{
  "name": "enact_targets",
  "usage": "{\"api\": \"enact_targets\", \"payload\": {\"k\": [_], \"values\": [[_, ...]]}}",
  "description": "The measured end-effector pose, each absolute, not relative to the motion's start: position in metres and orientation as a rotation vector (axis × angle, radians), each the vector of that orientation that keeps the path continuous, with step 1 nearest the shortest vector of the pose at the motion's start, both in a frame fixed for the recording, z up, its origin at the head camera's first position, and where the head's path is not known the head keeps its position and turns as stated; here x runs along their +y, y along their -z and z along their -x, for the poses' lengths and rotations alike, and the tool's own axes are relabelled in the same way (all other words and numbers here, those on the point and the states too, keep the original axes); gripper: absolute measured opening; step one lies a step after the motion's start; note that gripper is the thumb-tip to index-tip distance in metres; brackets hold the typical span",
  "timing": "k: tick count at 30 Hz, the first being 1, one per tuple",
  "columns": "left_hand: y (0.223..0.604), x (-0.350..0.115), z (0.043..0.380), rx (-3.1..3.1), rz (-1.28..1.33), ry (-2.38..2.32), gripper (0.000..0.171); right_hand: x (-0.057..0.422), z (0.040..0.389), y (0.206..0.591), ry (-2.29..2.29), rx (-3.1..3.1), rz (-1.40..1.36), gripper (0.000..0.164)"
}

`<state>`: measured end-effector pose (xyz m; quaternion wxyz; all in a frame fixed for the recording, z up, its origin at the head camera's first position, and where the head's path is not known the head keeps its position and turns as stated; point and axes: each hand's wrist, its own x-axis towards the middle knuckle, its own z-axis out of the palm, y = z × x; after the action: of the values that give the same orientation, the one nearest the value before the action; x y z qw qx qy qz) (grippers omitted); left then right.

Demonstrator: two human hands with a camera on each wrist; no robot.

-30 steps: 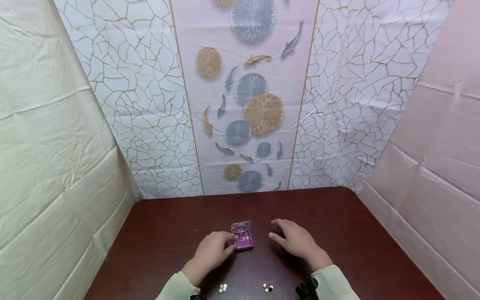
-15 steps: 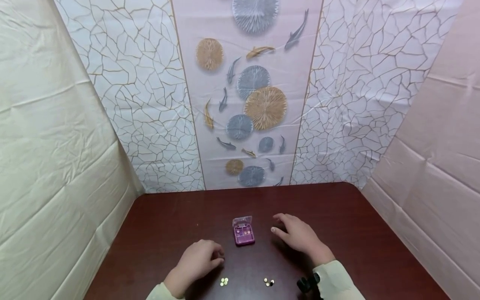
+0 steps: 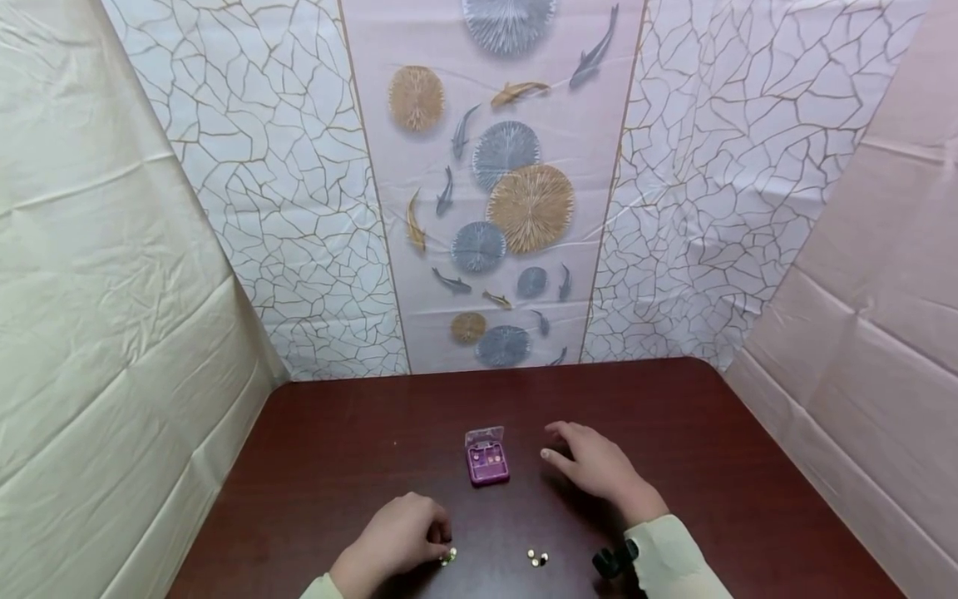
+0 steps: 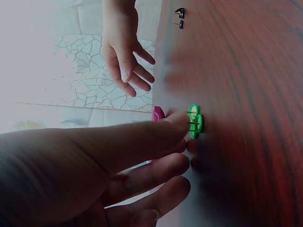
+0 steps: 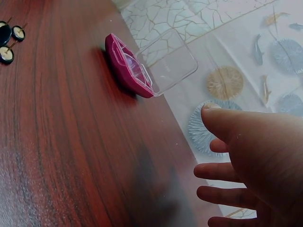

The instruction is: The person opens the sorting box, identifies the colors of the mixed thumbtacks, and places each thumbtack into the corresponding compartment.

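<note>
Tacks with green rims (image 4: 194, 113) lie clustered on the near part of the table (image 3: 359, 449), pins up, right at the left hand's thumb and index tips. We see the left hand (image 3: 400, 532) low over them, thumb and index at the cluster, other fingers loosely bent; we can't tell whether a tack is actually pinched, since the thumb blocks that spot in the left wrist view. Right hand (image 3: 599, 470) is off to the right, palm down above the table, fingers loosely extended and apart. To its left, near but not touching, we have the purple box (image 5: 122, 71), its clear lid (image 5: 173, 61) raised at the far side. We note a few small pale pieces in its far compartments, too small to identify. Black tacks (image 5: 6, 54) sit in a second cluster, right of the green ones and nearer than the box, well apart from the right fingertips. Pale sleeve (image 3: 666, 557) and black wrist device (image 3: 615, 559) on the right arm.
</note>
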<state>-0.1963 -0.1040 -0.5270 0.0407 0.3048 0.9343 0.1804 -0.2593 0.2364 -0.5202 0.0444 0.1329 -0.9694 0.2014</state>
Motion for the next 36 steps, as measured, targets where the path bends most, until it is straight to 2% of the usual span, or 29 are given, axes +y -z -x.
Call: {"api": "enact_targets", "payload": {"k": [6, 28, 36], "values": [[0.53, -0.103, 0.197, 2.908, -0.979, -0.546, 0.021, 0.235, 0.258, 0.522, -0.608, -2.951, -0.416, 0.06], [0.527, -0.098, 0.209, 3.131, -1.013, -0.509, 0.024, 0.232, 0.255, 0.522, -0.621, -2.946, -0.416, 0.047], [0.52, -0.092, 0.221, 3.134, -0.988, -0.536, 0.02, 0.234, 0.254, 0.522, -0.613, -2.957, -0.419, 0.057]]}}
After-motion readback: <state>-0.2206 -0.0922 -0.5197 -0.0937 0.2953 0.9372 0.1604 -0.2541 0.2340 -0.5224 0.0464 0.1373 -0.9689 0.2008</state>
